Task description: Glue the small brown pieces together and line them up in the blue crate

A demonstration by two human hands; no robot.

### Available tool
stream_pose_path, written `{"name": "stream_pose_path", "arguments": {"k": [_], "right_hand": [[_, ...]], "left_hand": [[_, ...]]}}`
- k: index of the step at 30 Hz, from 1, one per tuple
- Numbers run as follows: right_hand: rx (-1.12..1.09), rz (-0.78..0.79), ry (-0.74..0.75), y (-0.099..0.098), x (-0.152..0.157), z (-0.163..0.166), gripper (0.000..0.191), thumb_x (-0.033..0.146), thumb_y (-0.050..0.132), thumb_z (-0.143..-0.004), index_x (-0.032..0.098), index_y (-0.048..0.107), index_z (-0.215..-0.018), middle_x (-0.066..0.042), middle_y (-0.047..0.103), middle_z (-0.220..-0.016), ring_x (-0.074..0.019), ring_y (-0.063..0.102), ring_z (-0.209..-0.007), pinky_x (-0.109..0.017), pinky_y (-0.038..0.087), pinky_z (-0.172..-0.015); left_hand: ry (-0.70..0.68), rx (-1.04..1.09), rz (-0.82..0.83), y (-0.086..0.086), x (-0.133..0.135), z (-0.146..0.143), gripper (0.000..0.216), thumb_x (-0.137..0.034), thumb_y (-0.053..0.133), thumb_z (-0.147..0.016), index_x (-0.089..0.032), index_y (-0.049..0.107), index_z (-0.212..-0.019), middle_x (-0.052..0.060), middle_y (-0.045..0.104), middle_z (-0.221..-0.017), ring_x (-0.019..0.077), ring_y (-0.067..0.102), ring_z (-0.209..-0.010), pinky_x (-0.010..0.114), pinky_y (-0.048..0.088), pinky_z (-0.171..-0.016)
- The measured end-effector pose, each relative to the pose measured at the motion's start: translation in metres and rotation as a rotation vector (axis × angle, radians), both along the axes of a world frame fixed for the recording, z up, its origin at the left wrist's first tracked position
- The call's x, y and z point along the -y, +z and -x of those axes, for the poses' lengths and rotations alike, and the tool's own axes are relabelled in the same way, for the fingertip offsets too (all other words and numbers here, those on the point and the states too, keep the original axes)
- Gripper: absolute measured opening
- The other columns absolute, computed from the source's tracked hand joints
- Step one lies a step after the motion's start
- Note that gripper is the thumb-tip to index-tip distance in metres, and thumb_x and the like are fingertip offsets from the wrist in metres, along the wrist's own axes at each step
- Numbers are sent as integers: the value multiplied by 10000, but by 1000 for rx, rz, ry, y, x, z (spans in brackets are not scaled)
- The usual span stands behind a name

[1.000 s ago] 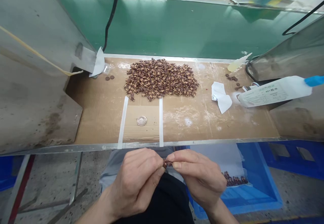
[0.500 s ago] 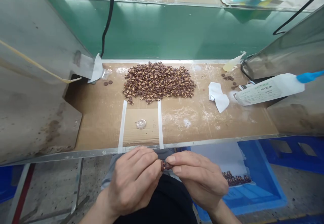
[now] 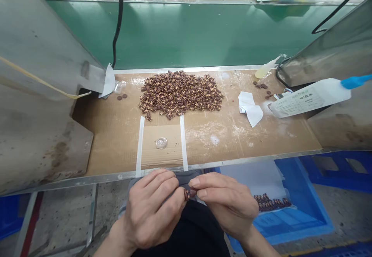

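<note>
Brown piece (image 3: 192,192): sits slightly lower between the fingertips than half a second ago, at the lower middle of the frame, just below the near edge of the desk (image 3: 250,144)
Left hand (image 3: 154,206): nearly where it was, fingers curled, thumb hidden, gripping the left end of the piece
Right hand (image 3: 228,200): thumb and forefinger pinched narrow on its right end
Pile (image 3: 180,93): many small brown and yellow pieces heaped at the upper middle of the frame
Clear disc (image 3: 161,143): lies below the pile, between two white strips (image 3: 140,144)
Bottle (image 3: 312,98): slants at the right of the frame, blue-tipped, label marked 401
Blue crate (image 3: 315,199): lower right, holding more brown pieces (image 3: 270,203)
</note>
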State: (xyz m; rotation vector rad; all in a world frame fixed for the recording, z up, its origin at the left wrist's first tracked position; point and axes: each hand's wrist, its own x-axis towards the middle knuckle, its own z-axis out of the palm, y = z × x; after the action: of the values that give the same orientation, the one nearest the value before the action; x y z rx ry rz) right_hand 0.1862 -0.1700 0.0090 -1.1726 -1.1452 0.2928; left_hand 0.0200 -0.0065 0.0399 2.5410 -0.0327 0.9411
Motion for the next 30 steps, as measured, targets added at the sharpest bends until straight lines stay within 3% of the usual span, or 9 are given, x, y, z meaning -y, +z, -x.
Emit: {"name": "stream_pose_path", "arguments": {"k": [4,8,12,16,20,24,27,30], "right_hand": [[38,-10,-14,1,0,1,306,48,790,-1128,233,877,-1356,-87,933,-1241,-229,937,-1053,-341,813,-922],[103,-7,-23,5,1,0,299,33,790,-1120,202,864,-1355,-107,928,-1217,-229,928,-1051,-346,807,-891],[67,123,-11,16,1,-3,309,-3,804,-1088,207,868,-1304,-77,918,-1186,-192,907,-1026,-301,770,-901],[-54,299,-5,27,-5,-7,248,74,860,-1080,278,899,-1215,-3,919,-1097,-173,891,-949,-272,745,-886],[-270,416,52,35,-12,-9,140,166,916,-1066,294,933,-1122,20,910,-975,-170,869,-840,-265,730,-818],[-727,521,283,43,-20,-8,14,235,905,-1085,226,907,-1095,-9,901,-906,-187,881,-774,-293,765,-792],[-974,582,433,44,-25,-8,134,288,952,-1054,191,864,-1083,-39,905,-908,-194,896,-783,-283,769,-778],[-1094,587,518,38,-29,-11,232,337,1003,-1014,181,835,-1046,-51,909,-917,-164,871,-717,-225,729,-686]], "left_hand": [[-56,13,100,-1,0,-1,164,-127,593,-1125,-105,744,-1066,136,812,-894,255,831,-836,411,720,-838],[-56,-7,263,-2,4,2,126,-89,620,-1109,-122,741,-1096,121,804,-926,241,815,-852,385,688,-826],[-3,-151,646,-2,12,5,137,-120,638,-1148,-201,729,-1085,38,784,-911,172,763,-802,299,597,-748],[50,-279,1125,-11,19,9,239,-282,690,-1201,-221,757,-981,21,748,-894,170,731,-825,298,566,-785],[39,-257,1621,-19,23,7,329,-389,749,-1181,-200,756,-912,32,738,-852,184,725,-802,315,585,-806],[15,-199,2018,-14,24,-3,394,-412,838,-1100,-176,711,-811,14,694,-726,164,717,-664,286,598,-722],[-22,-190,2204,-10,25,-7,421,-398,818,-1096,-162,715,-763,32,704,-691,171,737,-644,276,620,-698],[-66,-215,2281,-8,27,-6,456,-417,762,-1121,-146,729,-756,100,772,-751,195,775,-697,266,625,-679]]}}
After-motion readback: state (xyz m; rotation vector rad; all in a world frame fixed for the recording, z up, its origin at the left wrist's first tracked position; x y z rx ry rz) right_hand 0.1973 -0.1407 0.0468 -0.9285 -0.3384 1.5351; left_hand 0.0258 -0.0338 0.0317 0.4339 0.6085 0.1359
